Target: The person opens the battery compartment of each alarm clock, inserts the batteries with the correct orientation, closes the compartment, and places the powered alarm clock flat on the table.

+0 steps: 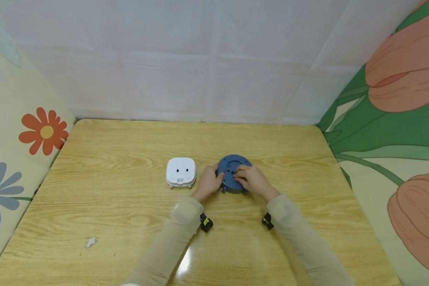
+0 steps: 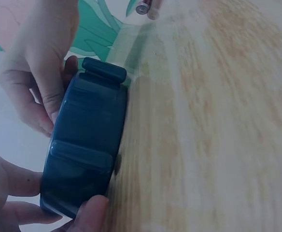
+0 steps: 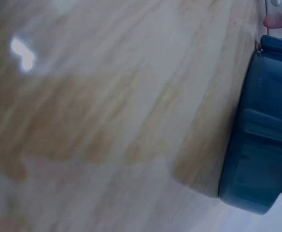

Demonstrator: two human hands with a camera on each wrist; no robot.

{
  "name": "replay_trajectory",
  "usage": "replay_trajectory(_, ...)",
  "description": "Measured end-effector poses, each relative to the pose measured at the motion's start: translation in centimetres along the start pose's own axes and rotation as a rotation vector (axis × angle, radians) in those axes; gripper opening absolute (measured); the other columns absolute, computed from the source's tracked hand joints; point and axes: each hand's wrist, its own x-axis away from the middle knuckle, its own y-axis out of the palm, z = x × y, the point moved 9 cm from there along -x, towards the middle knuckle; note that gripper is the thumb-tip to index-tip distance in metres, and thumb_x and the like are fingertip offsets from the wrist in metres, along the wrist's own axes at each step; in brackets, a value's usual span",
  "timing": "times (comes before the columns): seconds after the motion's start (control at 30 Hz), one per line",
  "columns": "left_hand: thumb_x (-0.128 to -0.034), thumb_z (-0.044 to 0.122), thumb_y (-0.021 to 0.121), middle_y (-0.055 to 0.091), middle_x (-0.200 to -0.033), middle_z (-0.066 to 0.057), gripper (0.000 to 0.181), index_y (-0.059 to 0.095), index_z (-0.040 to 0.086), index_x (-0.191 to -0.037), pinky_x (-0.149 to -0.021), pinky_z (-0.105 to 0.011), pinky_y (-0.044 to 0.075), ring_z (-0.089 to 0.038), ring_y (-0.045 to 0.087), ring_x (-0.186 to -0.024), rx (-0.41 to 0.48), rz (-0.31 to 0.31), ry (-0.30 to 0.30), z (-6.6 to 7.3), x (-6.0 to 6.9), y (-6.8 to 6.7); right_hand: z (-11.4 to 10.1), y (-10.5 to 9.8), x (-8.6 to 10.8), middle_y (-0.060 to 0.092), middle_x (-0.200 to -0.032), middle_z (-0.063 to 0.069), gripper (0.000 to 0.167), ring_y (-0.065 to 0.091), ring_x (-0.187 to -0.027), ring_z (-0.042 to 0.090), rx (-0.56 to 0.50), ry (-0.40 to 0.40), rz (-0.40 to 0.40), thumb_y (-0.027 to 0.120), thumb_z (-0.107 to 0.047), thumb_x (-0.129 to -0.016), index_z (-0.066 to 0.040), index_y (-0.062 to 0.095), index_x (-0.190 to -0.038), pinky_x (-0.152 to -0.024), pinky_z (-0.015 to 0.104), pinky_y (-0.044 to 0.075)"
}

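Note:
A round dark blue alarm clock [image 1: 231,160], as it appears from its recessed back and stubby feet, lies back side up on the table. My left hand [image 1: 208,182] grips its left rim, thumb on top; in the left wrist view the fingers [image 2: 22,182] are bent round its edge. Bent fingers of my right hand [image 1: 254,179] pinch at the middle of the back, where they cover small dark parts. What lies under those fingertips is hidden. The right wrist view shows the side wall of the clock [image 3: 261,159] and little of the hands.
Left of the hands a white square-cornered device [image 1: 180,165] with two dark dots lies on the wooden table [image 1: 128,230]. A small white scrap [image 1: 90,242] is near the front left. A small red cylinder [image 2: 143,7] shows in the left wrist view. A white sheet [image 1: 171,79] hangs behind.

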Motion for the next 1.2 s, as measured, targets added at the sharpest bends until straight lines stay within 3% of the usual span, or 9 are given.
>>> replay_trajectory(0.2,-0.0899,0.011,0.054,0.053,-0.116,-0.029,0.042,0.047,-0.013,-0.124,-0.089,-0.041,0.044,-0.033,0.052,-0.108,0.023,-0.003,-0.007,-0.02,-0.04,0.07,-0.08,0.06,0.2,0.068,-0.088,0.012,0.007,0.065,-0.082,0.023,0.059,0.017,0.006,0.071,-0.003,-0.076,0.0,0.072,-0.083,-0.073,0.032,0.052)
replay_trajectory(0.53,-0.0909,0.013,0.053,0.054,-0.108,-0.028,0.04,0.049,-0.008,-0.125,-0.084,-0.044,0.044,-0.035,0.052,-0.101,-0.031,-0.007,-0.009,-0.04,0.09,0.02,-0.1,0.25,0.28,0.068,-0.088,0.013,0.008,0.065,-0.082,0.024,0.087,0.013,0.035,0.07,-0.002,-0.077,0.0,0.072,-0.084,-0.073,0.033,0.052)
replay_trajectory(0.93,-0.0921,0.013,0.052,0.048,-0.12,-0.03,0.043,0.044,-0.008,-0.129,-0.088,-0.043,0.042,-0.033,0.049,-0.105,0.02,-0.044,-0.043,-0.18,0.28,0.34,-0.47,0.39,0.66,0.068,-0.088,0.013,0.01,0.065,-0.082,0.024,0.126,0.023,0.054,0.07,-0.003,-0.077,0.001,0.071,-0.086,-0.072,0.033,0.052)
replay_trajectory(1.2,-0.0922,0.013,0.051,0.049,-0.116,-0.029,0.044,0.043,-0.008,-0.131,-0.081,-0.041,0.045,-0.031,0.05,-0.097,0.032,-0.048,-0.052,-0.22,0.28,0.19,-0.78,0.1,0.54,0.068,-0.088,0.014,0.009,0.065,-0.082,0.025,0.123,0.018,0.071,0.07,0.0,-0.075,0.002,0.07,-0.084,-0.072,0.034,0.053)
